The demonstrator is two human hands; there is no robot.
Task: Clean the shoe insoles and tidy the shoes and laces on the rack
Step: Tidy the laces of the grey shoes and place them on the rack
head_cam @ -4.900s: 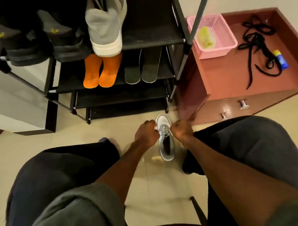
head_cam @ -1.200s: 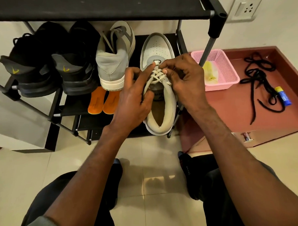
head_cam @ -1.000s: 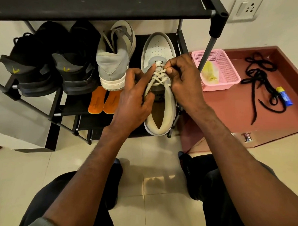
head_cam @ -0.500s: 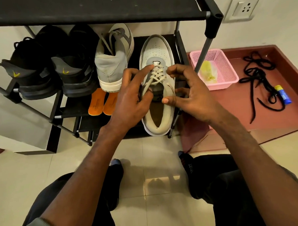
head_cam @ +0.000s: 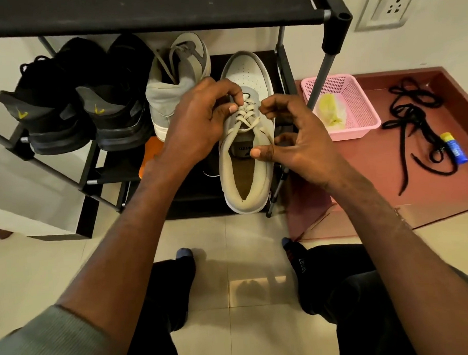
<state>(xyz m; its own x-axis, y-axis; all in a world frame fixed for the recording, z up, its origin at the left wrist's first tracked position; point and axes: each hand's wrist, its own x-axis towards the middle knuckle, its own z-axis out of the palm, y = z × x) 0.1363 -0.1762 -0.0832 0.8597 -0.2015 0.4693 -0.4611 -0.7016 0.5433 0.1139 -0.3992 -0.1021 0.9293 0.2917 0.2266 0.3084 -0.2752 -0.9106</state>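
While the left hand (head_cam: 198,125) pinches the limp beige laces (head_cam: 245,116) between its fingertips, the right hand (head_cam: 295,142) curls beside the grey sneaker (head_cam: 247,176), apparently gripping nothing; the soft collar suits holding.

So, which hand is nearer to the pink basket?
Right. The right hand is at the beige shoe, just left of the pink basket; the left hand is across the shoe, farther away.
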